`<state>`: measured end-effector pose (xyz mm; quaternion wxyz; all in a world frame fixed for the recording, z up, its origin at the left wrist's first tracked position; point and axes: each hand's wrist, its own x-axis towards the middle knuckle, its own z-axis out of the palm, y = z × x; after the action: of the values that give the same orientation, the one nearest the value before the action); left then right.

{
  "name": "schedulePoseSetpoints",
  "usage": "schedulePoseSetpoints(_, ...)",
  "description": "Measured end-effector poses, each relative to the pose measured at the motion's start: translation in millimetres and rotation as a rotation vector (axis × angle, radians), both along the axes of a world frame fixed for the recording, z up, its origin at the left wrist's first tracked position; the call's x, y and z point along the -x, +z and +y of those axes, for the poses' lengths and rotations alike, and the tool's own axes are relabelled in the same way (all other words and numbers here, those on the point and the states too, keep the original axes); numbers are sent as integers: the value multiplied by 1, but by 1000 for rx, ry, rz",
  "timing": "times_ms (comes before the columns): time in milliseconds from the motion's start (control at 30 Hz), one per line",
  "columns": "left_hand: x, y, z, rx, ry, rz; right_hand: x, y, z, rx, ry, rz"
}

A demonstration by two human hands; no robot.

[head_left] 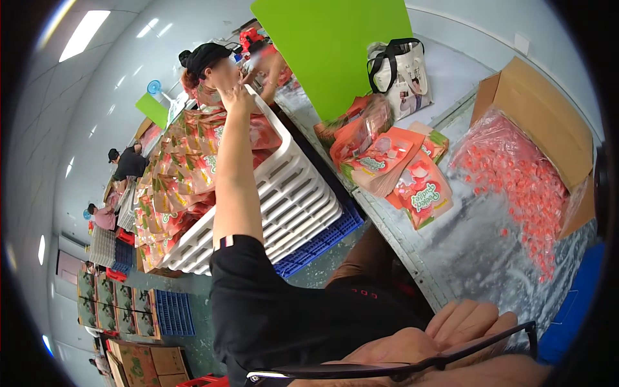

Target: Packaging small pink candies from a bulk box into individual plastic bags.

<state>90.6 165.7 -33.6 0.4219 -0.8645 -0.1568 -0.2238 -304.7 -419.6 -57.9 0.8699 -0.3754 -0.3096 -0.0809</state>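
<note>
A tall stack of white crates (293, 193) stands on blue crates (322, 242) beside you, topped by a heap of glossy red-and-tan pouches (174, 174), overlapping and tilted. Your left hand (237, 98) stretches out above it, arm nearly straight; your right hand (474, 320) bends near dark-framed glasses (335, 372), fingers curled. Whether either of your hands grips anything, you cannot tell.
</note>
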Motion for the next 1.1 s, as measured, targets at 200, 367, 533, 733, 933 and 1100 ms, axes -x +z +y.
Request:
schedulePoseSetpoints(200, -14, 3, 32, 538, 467, 285, -3, 2, 19, 26, -86, 66)
schedulePoseSetpoints(367, -1, 19, 9, 583, 408, 442, 9, 20, 20, 15, -155, 164)
schedulePoseSetpoints(533, 7, 32, -18, 184, -89, -44, -4, 23, -1, 6, 159, 45)
schedulePoseSetpoints(733, 35, 31, -244, 436, -964, -75, -20, 0, -14, -53, 34, -215)
schedulePoseSetpoints(933, 127, -127, -391, 847, -1389, 545, 14, 16, -34, -45, -567, -423)
schedulePoseSetpoints(1100, 167, -169, -428, 1364, -1350, 762, 37, 21, -49, 69, -860, -541)
